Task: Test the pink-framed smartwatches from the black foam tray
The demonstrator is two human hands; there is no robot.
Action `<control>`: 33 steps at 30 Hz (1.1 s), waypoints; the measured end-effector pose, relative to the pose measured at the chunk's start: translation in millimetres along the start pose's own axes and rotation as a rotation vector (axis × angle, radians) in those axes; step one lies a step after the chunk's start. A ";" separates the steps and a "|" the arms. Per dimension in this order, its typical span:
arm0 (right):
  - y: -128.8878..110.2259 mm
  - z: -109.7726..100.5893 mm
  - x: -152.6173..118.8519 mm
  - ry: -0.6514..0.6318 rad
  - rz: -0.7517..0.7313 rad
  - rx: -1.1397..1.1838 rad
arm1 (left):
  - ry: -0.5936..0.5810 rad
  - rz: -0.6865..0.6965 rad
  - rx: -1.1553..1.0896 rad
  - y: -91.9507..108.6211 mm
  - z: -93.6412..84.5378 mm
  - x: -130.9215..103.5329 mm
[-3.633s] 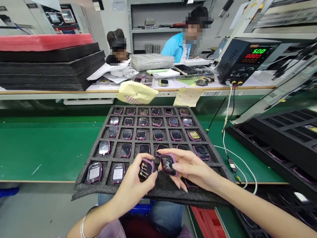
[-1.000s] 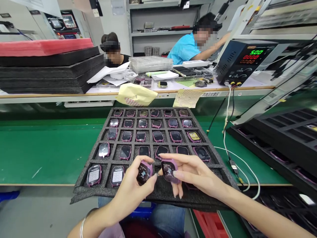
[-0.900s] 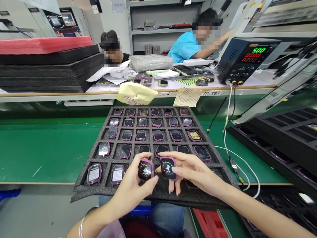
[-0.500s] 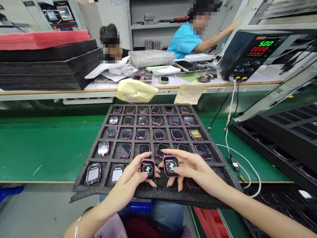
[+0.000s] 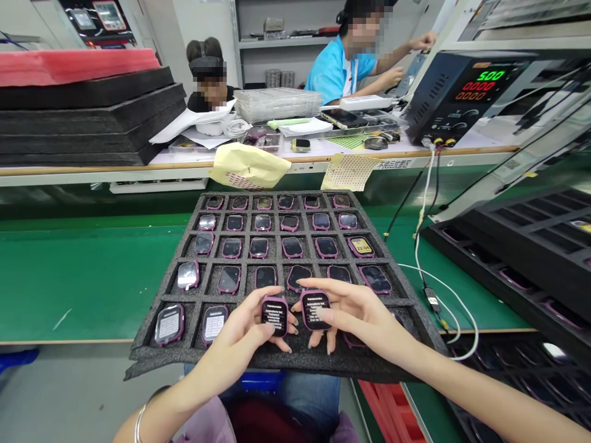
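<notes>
My left hand (image 5: 252, 326) holds a purple-cased smartwatch (image 5: 274, 311) by its edges, thumb at the lower part of its screen. In my right hand (image 5: 344, 311) is a second purple smartwatch (image 5: 310, 301), with the thumb over its screen. Both screens are lit and show white lines of text on black. The two watches are side by side, a small gap apart, above the front of a black foam tray (image 5: 196, 314). Strapless purple watches lie in the tray's compartments. Two at the front left, one of them this watch (image 5: 169, 324), show white screens; another (image 5: 361, 247) shows a yellow face.
A power supply (image 5: 462, 98) with lit digits stands on the shelf at right, its cables (image 5: 422, 234) hanging to the green bench (image 5: 92, 277). Black foam trays are stacked at upper left (image 5: 83, 123) and right (image 5: 530, 246). Two people sit beyond the shelf.
Both watch screens have switched from a clock-like dial to lists of text. My hands keep hold of both watches. The person in blue has shifted their arms.
</notes>
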State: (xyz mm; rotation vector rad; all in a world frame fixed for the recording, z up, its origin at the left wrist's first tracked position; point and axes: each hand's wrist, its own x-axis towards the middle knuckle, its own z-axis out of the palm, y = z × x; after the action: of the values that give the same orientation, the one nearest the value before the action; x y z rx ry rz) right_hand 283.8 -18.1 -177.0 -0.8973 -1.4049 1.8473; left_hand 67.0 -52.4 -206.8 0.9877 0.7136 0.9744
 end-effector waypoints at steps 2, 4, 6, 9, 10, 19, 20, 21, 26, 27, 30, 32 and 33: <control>0.9 1.1 -0.2 0.033 0.000 -0.055 | -0.006 0.005 0.007 0.7 0.6 0.3; 1.7 1.4 -0.5 0.041 -0.008 -0.094 | 0.002 0.004 0.012 2.6 1.4 0.4; 1.6 0.8 -0.9 0.021 -0.017 -0.108 | 0.010 0.000 0.005 4.9 2.5 0.6; -0.5 -0.5 -1.9 -0.029 -0.027 -0.113 | 0.014 -0.007 -0.018 7.5 4.0 0.8; -1.4 -0.6 -2.4 -0.044 -0.028 -0.120 | 0.020 -0.010 -0.021 8.1 4.5 0.9; -0.2 1.9 -3.8 -0.064 -0.085 -0.562 | 0.041 -0.020 -0.018 10.1 6.1 1.5; 0.2 2.2 -3.4 -0.053 -0.148 -0.700 | 0.037 -0.018 -0.021 9.8 5.9 1.3; 0.3 2.5 -3.0 -0.053 -0.214 -0.839 | 0.035 -0.014 -0.026 9.5 5.7 1.0; -8.8 -2.2 -4.9 -0.128 -0.346 -1.180 | 0.023 0.011 -0.049 7.4 4.4 0.3; -12.1 -6.4 -7.3 -0.117 -0.344 -1.197 | 0.026 0.016 -0.041 7.3 4.5 0.3; -21.0 -27.3 -20.6 0.000 -0.327 -1.271 | 0.049 0.030 0.034 7.1 5.5 -1.3; -23.0 -44.9 -33.7 0.118 -0.297 -1.371 | 0.048 0.034 0.176 6.3 6.4 -5.1; -22.5 -53.1 -41.1 0.165 -0.273 -1.428 | 0.057 0.048 0.298 5.5 6.7 -7.8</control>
State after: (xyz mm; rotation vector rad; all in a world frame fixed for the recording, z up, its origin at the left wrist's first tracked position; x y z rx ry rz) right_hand 352.4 -18.4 -159.9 -1.2965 -2.5212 0.3132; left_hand 67.6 -60.7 -198.6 1.2451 0.9044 0.9575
